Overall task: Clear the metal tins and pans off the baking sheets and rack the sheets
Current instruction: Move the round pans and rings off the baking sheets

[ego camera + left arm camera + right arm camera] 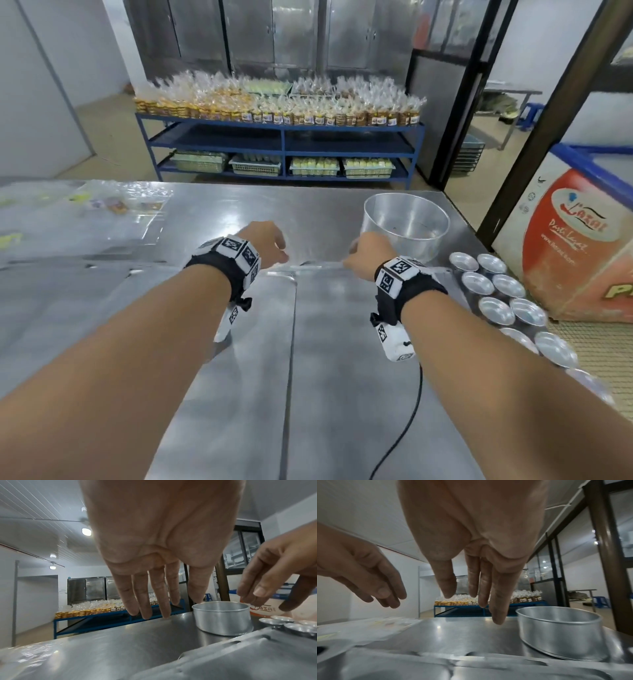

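Bare metal baking sheets (335, 359) lie side by side on the steel table (239, 205) in front of me. Both hands hover just above a sheet's far rim (471, 660), fingers straight and pointing down, holding nothing. My left hand (274, 245) is at the centre and my right hand (359, 251) is a little to its right. A round metal pan (407, 226) stands on the table just beyond the right hand. Rows of several small metal tins (496, 294) sit along the table's right edge, off the sheets.
Clear plastic bags (85, 209) cover the table's far left. Behind the table stands a blue shelf (284, 130) with packed goods. A chest freezer (565, 246) stands close on the right. A black cable (404, 428) hangs from my right wrist.
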A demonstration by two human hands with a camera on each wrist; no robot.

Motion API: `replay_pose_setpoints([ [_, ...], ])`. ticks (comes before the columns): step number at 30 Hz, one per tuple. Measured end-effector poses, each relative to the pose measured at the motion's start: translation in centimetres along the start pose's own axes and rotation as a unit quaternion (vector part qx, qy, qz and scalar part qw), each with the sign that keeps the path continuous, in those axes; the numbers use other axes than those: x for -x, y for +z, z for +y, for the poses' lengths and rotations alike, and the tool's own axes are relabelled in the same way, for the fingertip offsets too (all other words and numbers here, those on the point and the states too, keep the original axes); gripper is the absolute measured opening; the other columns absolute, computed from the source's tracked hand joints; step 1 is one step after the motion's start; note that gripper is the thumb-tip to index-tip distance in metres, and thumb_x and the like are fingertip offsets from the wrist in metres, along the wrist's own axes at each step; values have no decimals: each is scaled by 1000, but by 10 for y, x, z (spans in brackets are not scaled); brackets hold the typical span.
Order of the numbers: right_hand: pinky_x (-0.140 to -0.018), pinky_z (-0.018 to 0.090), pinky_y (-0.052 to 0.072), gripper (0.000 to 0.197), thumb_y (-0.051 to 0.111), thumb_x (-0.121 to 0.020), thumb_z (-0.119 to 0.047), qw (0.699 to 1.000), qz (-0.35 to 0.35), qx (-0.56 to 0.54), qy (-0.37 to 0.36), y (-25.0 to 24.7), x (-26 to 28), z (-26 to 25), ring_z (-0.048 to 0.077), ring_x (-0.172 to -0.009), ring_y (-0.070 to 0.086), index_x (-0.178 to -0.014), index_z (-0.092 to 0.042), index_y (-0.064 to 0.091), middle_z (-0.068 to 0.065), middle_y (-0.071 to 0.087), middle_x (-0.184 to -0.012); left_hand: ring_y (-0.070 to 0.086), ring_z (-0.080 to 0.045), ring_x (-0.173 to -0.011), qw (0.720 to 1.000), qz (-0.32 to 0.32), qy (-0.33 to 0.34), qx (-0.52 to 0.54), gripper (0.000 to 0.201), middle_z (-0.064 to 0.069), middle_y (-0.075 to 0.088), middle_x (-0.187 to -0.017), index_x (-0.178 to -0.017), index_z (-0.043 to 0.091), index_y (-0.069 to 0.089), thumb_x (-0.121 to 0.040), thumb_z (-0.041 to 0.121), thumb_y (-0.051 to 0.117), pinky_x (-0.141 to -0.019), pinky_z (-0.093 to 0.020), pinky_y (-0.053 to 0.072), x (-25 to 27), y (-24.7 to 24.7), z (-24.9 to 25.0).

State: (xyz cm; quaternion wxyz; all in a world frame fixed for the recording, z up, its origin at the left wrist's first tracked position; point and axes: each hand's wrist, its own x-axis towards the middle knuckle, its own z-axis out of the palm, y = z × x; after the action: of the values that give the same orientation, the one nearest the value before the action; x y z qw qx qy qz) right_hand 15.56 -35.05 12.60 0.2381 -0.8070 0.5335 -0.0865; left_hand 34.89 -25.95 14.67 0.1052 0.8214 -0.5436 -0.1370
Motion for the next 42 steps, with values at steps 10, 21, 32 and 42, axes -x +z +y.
replay_pose_setpoints([
  [10, -61, 26, 47, 30, 76, -80, -33, 997, -66, 17, -31, 89, 68, -145, 27, -80, 61, -83, -7, 63, 5, 59, -81, 60, -29, -113, 989, -23, -75, -123, 47, -8, 61, -124, -132, 15, 53, -88, 30, 64, -90, -38, 51, 85, -9, -170],
  [21, -50, 26, 47, 34, 70, -83, -30, 994, -63, -64, 68, 190, 73, -199, 29, -67, 60, -65, -9, 50, 8, 54, -71, 54, -21, -65, 988, -17, -142, 57, 37, -3, 52, -68, -67, 12, 49, -88, 38, 64, -54, -25, 38, 84, 22, -245],
  [32, -58, 36, 60, 46, 70, -60, -15, 974, 10, -161, 160, 198, 93, -212, 34, -75, 72, -103, -2, 61, 18, 69, -100, 49, -16, -49, 977, 22, -170, 124, 28, -2, 53, -62, -60, 13, 47, -77, 17, 69, -45, -18, 38, 118, 7, -219],
  [42, -71, 44, 61, 57, 74, -68, -18, 981, 15, -153, 116, 168, 222, -187, 34, -88, 68, -115, -9, 45, 11, 59, -106, 53, -22, -59, 973, 34, -171, 149, 24, -7, 56, -71, -73, 6, 57, -74, 23, 74, -53, -25, 44, 231, 3, -199],
])
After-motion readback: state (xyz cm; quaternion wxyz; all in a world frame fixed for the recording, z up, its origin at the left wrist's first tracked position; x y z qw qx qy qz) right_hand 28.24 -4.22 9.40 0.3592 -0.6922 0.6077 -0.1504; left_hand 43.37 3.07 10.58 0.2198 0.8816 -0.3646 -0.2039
